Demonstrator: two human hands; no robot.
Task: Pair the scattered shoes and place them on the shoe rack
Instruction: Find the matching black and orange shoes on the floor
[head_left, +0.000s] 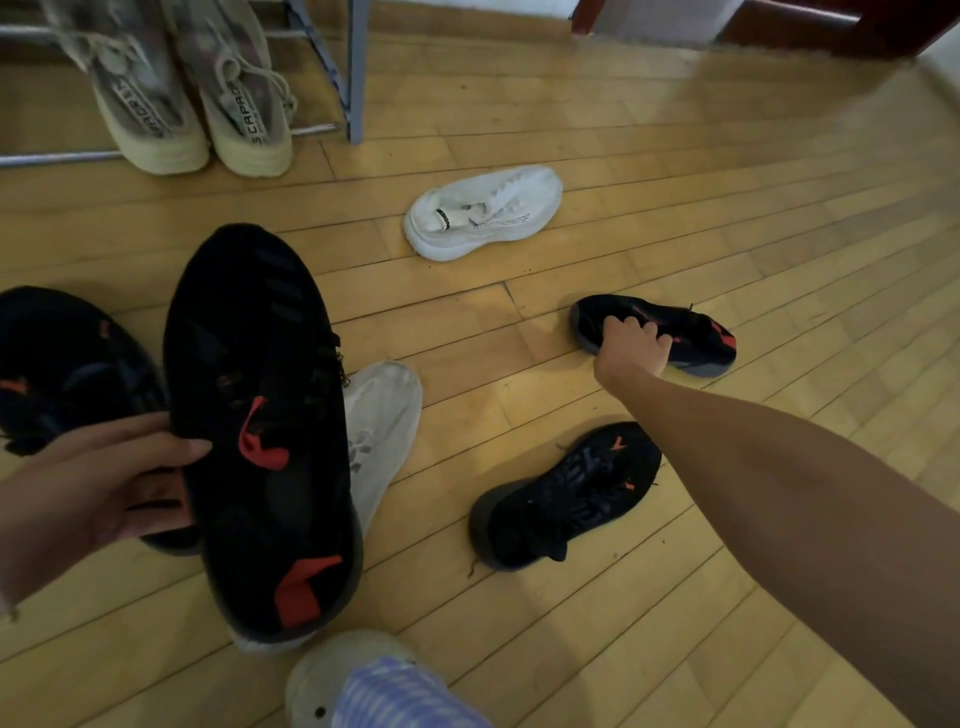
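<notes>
My left hand (104, 483) grips a black shoe with red tabs (260, 415), held up close to the camera. My right hand (631, 345) reaches far out and curls its fingers over a small black and red shoe (696, 332) lying on the wooden floor. Another black shoe (566, 499) lies under my right forearm. A further black shoe (67, 364) sits at the left. One white shoe (483, 210) lies on its side mid-floor, and a second white shoe (382, 431) is partly hidden behind the held shoe. A beige pair (192, 93) stands on the shoe rack (356, 73).
The rack's low metal bar (57, 157) runs along the upper left. A dark wooden door frame (831, 26) is at the back right. A pale clog and a blue striped trouser leg (384, 691) show at the bottom edge.
</notes>
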